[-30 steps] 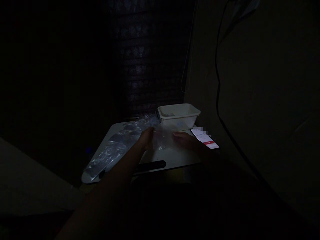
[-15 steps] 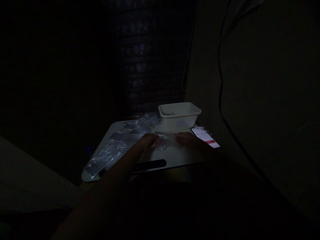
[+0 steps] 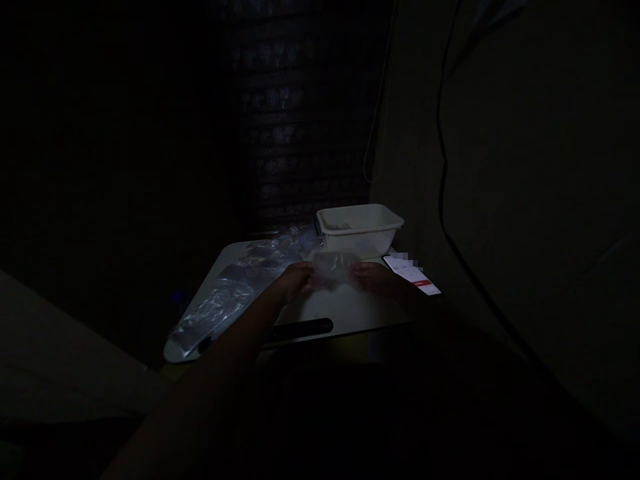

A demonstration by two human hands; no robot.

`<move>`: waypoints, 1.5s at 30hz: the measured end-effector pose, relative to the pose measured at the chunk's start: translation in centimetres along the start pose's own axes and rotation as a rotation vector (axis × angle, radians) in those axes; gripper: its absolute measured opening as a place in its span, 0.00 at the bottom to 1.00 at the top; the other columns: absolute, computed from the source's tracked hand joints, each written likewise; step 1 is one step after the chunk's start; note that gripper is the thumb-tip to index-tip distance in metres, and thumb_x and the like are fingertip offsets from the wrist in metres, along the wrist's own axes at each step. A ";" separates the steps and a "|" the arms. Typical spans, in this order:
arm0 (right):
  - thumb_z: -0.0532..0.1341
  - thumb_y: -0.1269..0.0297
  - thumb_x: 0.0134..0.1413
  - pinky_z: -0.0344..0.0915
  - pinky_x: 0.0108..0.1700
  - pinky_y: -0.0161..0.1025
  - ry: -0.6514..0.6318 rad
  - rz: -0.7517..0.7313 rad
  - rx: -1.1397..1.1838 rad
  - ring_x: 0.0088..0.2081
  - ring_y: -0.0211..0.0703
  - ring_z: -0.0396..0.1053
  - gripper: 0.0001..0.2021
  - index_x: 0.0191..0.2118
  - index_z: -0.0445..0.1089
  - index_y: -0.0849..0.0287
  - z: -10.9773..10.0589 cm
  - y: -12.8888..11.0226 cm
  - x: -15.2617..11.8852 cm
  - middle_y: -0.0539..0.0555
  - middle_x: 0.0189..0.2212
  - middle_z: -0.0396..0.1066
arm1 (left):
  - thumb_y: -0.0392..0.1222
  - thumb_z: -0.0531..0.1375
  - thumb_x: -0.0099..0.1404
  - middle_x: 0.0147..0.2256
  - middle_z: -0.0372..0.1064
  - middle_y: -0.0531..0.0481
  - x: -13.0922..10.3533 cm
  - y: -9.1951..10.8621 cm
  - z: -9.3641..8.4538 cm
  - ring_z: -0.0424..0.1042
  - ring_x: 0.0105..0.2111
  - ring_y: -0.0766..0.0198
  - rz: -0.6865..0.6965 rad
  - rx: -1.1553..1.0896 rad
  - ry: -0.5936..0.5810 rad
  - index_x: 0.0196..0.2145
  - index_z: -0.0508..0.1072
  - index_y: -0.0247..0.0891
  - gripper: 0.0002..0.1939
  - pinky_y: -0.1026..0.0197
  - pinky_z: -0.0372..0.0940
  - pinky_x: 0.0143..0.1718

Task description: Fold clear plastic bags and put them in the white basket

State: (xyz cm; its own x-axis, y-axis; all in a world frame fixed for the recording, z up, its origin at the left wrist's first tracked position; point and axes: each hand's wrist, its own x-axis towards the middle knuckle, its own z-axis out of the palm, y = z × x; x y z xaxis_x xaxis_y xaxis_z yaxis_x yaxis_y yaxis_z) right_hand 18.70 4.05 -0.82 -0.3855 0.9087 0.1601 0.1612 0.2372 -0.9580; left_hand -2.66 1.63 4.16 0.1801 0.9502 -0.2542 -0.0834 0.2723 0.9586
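Between my hands a clear plastic bag (image 3: 334,265) is stretched above the white board, slightly blurred. My left hand (image 3: 299,279) is closed on its left edge, and my right hand (image 3: 369,275) pinches the right edge. Just behind the bag stands a white plastic tub (image 3: 357,241), with some small pale pieces dimly visible inside. Left of my left hand, a spread of clear plastic bags (image 3: 225,303) lies across the board. The scene is very dark, so finger details are hard to make out.
The white board (image 3: 345,310) has a dark handle slot near its front edge. A lit phone (image 3: 414,275) lies at the right side beside the tub. A black cable (image 3: 442,180) hangs along the right wall, and a dark blind (image 3: 280,120) covers the back.
The plastic bag has risen a little off the board and is spread wider between my hands. My left hand has closed more on its edge. Tub, phone and other bags stay put.
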 end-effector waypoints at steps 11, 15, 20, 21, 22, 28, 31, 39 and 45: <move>0.58 0.67 0.37 0.64 0.33 0.37 -0.003 0.057 0.232 0.34 0.40 0.67 0.19 0.40 0.62 0.62 -0.7 0.3 -1.2 0.58 0.36 0.67 | 0.28 0.50 0.48 0.17 0.63 0.53 1.3 -1.5 -1.0 0.64 0.19 0.70 0.125 0.285 0.119 0.20 0.65 0.32 0.06 0.67 0.60 0.23; 0.52 0.66 0.44 0.64 0.36 0.41 0.120 0.107 0.026 0.35 0.41 0.67 0.15 0.41 0.62 0.61 -0.9 0.1 -1.2 0.58 0.37 0.67 | 0.36 0.51 0.52 0.30 0.68 0.47 1.8 -2.3 -1.2 0.66 0.34 0.62 0.283 0.655 0.151 0.29 0.67 0.33 0.08 0.61 0.60 0.36; 0.49 0.69 0.44 0.52 0.50 0.45 0.371 0.017 -0.395 0.46 0.45 0.58 0.15 0.40 0.64 0.63 0.9 -0.6 -0.4 0.59 0.43 0.63 | 0.39 0.42 0.59 0.51 0.51 0.42 0.7 -3.9 0.2 0.48 0.52 0.61 0.459 1.358 -0.044 0.48 0.56 0.31 0.20 0.57 0.47 0.49; 0.48 0.69 0.45 0.52 0.50 0.43 0.401 -0.015 -0.524 0.47 0.44 0.57 0.16 0.41 0.63 0.66 1.7 -0.8 -0.2 0.60 0.43 0.63 | 0.40 0.41 0.60 0.53 0.47 0.41 0.4 -4.3 0.5 0.45 0.53 0.60 0.460 1.459 -0.065 0.50 0.52 0.30 0.21 0.55 0.46 0.49; 0.46 0.69 0.46 0.51 0.50 0.42 0.370 -0.056 -0.633 0.47 0.43 0.57 0.18 0.43 0.62 0.68 2.7 -1.1 -0.1 0.61 0.43 0.62 | 0.41 0.40 0.60 0.53 0.45 0.40 0.2 -4.7 0.8 0.43 0.53 0.58 0.457 1.535 -0.068 0.52 0.50 0.29 0.23 0.53 0.45 0.49; 0.38 0.61 0.53 0.46 0.52 0.42 0.039 -0.232 -1.032 0.53 0.43 0.48 0.24 0.49 0.54 0.70 8.2 -1.5 -0.7 0.61 0.50 0.53 | 0.42 0.37 0.60 0.54 0.41 0.38 -0.9 -6.0 1.3 0.40 0.54 0.57 0.508 1.735 -0.068 0.53 0.46 0.27 0.25 0.50 0.42 0.49; 0.35 0.58 0.53 0.44 0.51 0.47 -0.045 -0.165 -1.130 0.54 0.44 0.45 0.25 0.52 0.49 0.68 9.1 -1.4 -1.2 0.60 0.52 0.50 | 0.43 0.38 0.59 0.55 0.40 0.40 -1.1 -6.0 1.3 0.39 0.54 0.57 0.507 1.772 -0.065 0.54 0.44 0.30 0.25 0.49 0.40 0.50; 0.33 0.55 0.53 0.41 0.51 0.50 -0.031 -0.078 -1.255 0.54 0.45 0.44 0.28 0.52 0.50 0.67 8.6 -1.3 -1.7 0.61 0.53 0.49 | 0.43 0.37 0.59 0.55 0.39 0.40 -1.4 -5.8 1.6 0.38 0.54 0.56 0.442 1.799 -0.061 0.53 0.44 0.29 0.26 0.43 0.39 0.48; 0.35 0.54 0.52 0.42 0.50 0.52 0.034 -0.081 -1.310 0.53 0.47 0.45 0.27 0.51 0.52 0.67 7.8 -0.6 -2.0 0.63 0.52 0.50 | 0.42 0.34 0.60 0.55 0.39 0.39 -1.3 -6.0 1.6 0.37 0.54 0.57 0.451 1.798 -0.034 0.53 0.46 0.28 0.25 0.42 0.38 0.48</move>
State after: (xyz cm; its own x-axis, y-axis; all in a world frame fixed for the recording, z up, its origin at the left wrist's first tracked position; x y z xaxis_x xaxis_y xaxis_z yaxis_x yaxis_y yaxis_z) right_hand 12.28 -0.59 -2.42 -0.4163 0.8796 0.2303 0.9030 0.4296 -0.0084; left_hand -0.78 -1.44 -1.04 0.4622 0.8867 0.0079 0.8839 -0.4600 -0.0838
